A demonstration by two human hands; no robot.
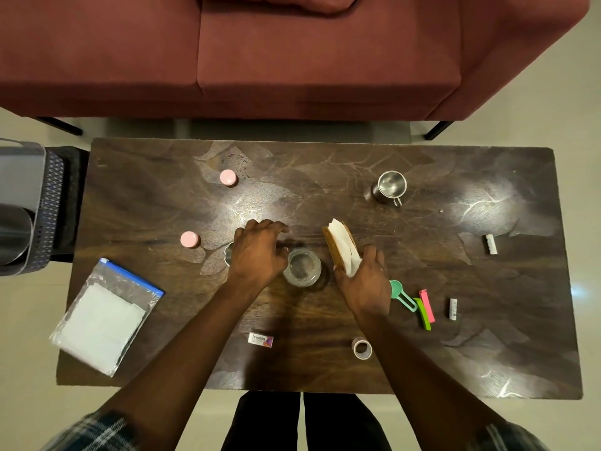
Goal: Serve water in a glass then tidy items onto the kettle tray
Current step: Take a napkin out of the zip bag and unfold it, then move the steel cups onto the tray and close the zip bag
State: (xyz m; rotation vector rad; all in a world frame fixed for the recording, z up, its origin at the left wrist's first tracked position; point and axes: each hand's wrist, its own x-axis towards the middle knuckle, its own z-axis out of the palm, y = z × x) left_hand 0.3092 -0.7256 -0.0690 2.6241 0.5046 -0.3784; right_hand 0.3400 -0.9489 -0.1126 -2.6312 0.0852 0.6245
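A clear glass [302, 267] stands at the middle of the dark wooden table [325, 177], between my two hands. My left hand [260, 252] hovers just left of it with loosely bent fingers and nothing visible in them; it covers most of a steel cup [228, 254]. My right hand [367, 281] grips the near end of a wooden napkin holder [340, 252] with white tissues in it, tilted, just right of the glass. The grey perforated kettle tray [50, 206] sits off the table's left end, with the steel kettle [13, 232] on it.
Two pink-capped bottles [228, 178] [190, 239] stand left of centre, a steel mug [390, 188] at the far right. A zip bag [104, 317], a small box [260, 339], a tape roll [362, 348], a green scoop [401, 296] and clips [426, 310] lie near the front. A red sofa [292, 60] stands behind.
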